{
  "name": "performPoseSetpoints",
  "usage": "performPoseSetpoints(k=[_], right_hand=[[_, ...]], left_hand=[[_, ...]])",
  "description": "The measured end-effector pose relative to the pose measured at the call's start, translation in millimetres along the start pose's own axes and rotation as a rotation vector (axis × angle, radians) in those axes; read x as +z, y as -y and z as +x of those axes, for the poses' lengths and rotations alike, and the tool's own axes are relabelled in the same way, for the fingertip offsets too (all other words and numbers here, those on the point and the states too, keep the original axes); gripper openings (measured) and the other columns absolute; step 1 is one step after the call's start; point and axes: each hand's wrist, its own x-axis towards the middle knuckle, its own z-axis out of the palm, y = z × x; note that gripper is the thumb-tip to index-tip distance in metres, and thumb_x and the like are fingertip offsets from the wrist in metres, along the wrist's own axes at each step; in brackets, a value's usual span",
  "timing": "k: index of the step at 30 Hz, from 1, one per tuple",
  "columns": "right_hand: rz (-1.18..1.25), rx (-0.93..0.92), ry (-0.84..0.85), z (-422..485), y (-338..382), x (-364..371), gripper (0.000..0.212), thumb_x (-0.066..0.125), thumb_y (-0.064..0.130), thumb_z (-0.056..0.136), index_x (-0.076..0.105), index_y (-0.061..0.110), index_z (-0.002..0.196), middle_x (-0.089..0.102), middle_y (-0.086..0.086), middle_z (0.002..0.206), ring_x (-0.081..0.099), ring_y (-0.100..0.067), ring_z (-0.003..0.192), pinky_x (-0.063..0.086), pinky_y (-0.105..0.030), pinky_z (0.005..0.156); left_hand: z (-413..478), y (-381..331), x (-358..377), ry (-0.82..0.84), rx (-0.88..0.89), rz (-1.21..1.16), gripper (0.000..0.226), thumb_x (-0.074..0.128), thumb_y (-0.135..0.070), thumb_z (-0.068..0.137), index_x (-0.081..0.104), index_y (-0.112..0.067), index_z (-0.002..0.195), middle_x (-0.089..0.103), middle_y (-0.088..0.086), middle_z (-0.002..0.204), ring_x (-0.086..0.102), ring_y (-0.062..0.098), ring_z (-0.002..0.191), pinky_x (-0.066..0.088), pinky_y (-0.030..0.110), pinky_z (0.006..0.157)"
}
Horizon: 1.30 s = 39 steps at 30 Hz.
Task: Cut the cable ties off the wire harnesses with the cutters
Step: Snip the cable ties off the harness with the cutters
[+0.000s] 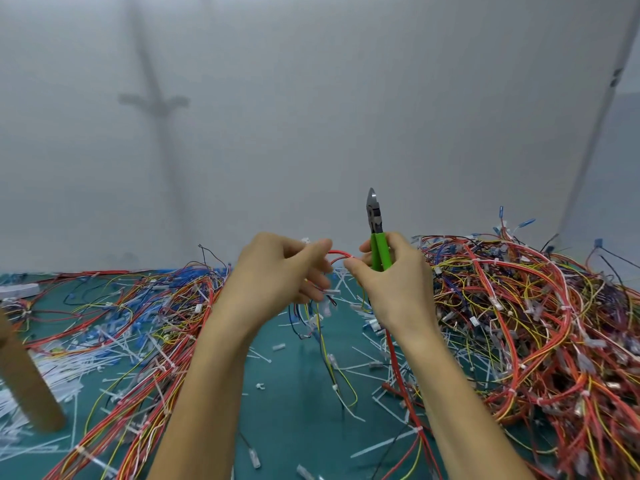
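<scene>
Both hands are raised over the green table. My left hand pinches a wire harness of red wires, whose yellow, black and red strands hang down between my forearms. My right hand grips the green-handled cutters, jaws closed and pointing straight up, and its thumb and forefinger also touch the red loop of the same harness. A white connector dangles just below my left fingers. No cable tie shows clearly between my fingers.
A tall heap of tied harnesses fills the right side. A flatter spread of wires lies left. Cut white cable ties litter the green mat. A blurred brown post stands at left. A grey wall rises behind.
</scene>
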Motion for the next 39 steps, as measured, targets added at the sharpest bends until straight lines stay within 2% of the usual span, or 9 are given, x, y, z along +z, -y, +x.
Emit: performPoseSetpoints(k=[10,13,16,23,25,27,29,34,39], right_hand=[[-0.050,-0.114,0.102,-10,7,14,0.017,0.071,0.017,0.083,0.061,0.025,0.094,0.070,0.009,0.080,0.060,-0.011,0.068,0.046,-0.020,0.061],[-0.041,-0.145,0.171,-11,9,13,0.014,0.070,0.019,0.086,0.063,0.023,0.098,0.072,0.008,0.087,0.067,-0.012,0.076,0.052,-0.029,0.070],[-0.002,-0.163,0.146,-10,10,10,0.009,0.069,0.029,0.090,0.062,0.025,0.090,0.063,0.014,0.068,0.059,0.004,0.066,0.043,-0.011,0.059],[0.001,-0.148,0.117,-3,8,0,0.016,0.061,0.039,0.095,0.059,0.026,0.085,0.060,0.018,0.061,0.053,0.002,0.059,0.037,-0.011,0.054],[0.035,-0.144,0.106,0,8,-3,0.020,0.058,0.042,0.095,0.058,0.026,0.083,0.065,0.018,0.067,0.058,0.000,0.064,0.041,-0.013,0.056],[0.145,-0.107,0.068,1,8,-5,0.031,0.053,0.052,0.093,0.059,0.023,0.087,0.069,0.000,0.078,0.065,-0.017,0.076,0.053,-0.033,0.072],[0.287,-0.074,0.004,2,9,-6,0.038,0.046,0.058,0.090,0.060,0.023,0.093,0.069,0.001,0.082,0.066,-0.021,0.084,0.053,-0.049,0.082],[0.356,-0.118,-0.079,5,7,-12,0.041,0.039,0.057,0.094,0.058,0.022,0.100,0.066,0.015,0.078,0.065,-0.008,0.082,0.054,-0.042,0.080],[0.009,-0.088,0.113,7,3,-22,0.051,0.040,0.068,0.089,0.066,0.024,0.091,0.068,0.003,0.079,0.063,-0.018,0.074,0.053,-0.042,0.071]], left_hand=[[11,20,22,-0.113,-0.023,-0.019,0.033,0.071,-0.043,0.084,0.078,-0.013,0.073,0.074,0.000,0.066,0.073,0.018,0.060,0.059,0.029,0.059],[12,21,21,-0.103,-0.049,-0.221,0.021,0.073,-0.029,0.085,0.077,-0.010,0.077,0.075,0.005,0.070,0.073,0.015,0.062,0.056,0.023,0.058],[16,24,20,-0.076,-0.156,-0.433,0.013,0.066,-0.016,0.091,0.075,-0.008,0.084,0.075,0.005,0.075,0.072,0.012,0.064,0.058,0.022,0.062],[20,26,19,0.037,-0.184,-0.804,0.014,0.056,-0.012,0.097,0.067,-0.007,0.089,0.075,0.004,0.081,0.074,0.015,0.075,0.060,0.026,0.067],[21,28,19,0.046,-0.175,-0.812,0.013,0.057,-0.013,0.096,0.065,-0.008,0.088,0.073,0.002,0.077,0.072,0.014,0.072,0.060,0.027,0.069],[22,30,20,0.052,-0.179,-0.772,0.011,0.057,-0.015,0.096,0.064,-0.012,0.089,0.071,-0.004,0.073,0.070,0.009,0.067,0.057,0.026,0.074],[23,32,20,0.056,-0.181,-0.751,0.011,0.055,-0.015,0.097,0.063,-0.014,0.089,0.069,-0.006,0.070,0.068,0.006,0.065,0.055,0.025,0.074],[24,33,20,-0.002,-0.138,-0.720,0.020,0.051,-0.010,0.099,0.062,-0.013,0.082,0.064,0.000,0.075,0.061,0.010,0.063,0.055,0.032,0.079],[22,29,24,-0.073,-0.081,-0.675,0.018,0.051,-0.008,0.099,0.062,-0.009,0.085,0.061,0.003,0.081,0.057,0.014,0.069,0.057,0.032,0.081]])
